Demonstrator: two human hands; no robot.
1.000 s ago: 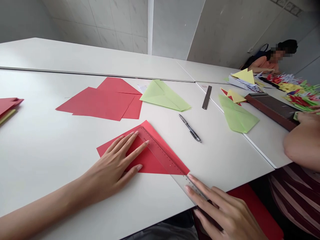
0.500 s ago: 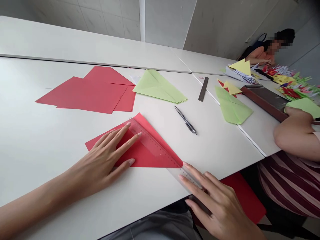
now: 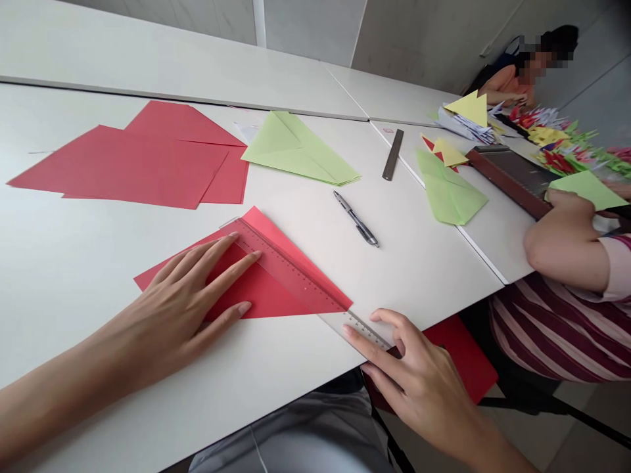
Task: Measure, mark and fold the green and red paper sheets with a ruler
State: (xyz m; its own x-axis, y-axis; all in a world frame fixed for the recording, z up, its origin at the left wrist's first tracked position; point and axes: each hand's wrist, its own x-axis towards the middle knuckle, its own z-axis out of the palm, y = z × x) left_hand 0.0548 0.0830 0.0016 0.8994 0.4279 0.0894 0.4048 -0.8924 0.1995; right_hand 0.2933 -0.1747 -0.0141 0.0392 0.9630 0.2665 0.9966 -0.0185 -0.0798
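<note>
A clear plastic ruler (image 3: 300,274) lies slantwise over a folded sheet of red paper (image 3: 286,303), close to its long upper-right fold. My left hand (image 3: 202,282) rests flat with fingers apart, two fingertips on the ruler's far end and the thumb on the red paper. The ruler's near end sticks out past the paper to the table's front edge. There my right hand (image 3: 414,374) has its index finger on top of the ruler and its thumb lower, by the table edge. Another finger of it is bent and raised off the ruler.
Folded red sheets (image 3: 148,164) lie at the left, light green folded paper (image 3: 296,154) beside them. A pen (image 3: 355,219), a dark ruler (image 3: 393,155) and more green paper (image 3: 451,190) are to the right. A co-worker's arm (image 3: 566,243) rests near a paper cutter (image 3: 513,177).
The view has shifted, so the table items appear further left and higher. One finger of my right hand has lifted off the ruler beside the paper's corner. My left hand keeps its place.
</note>
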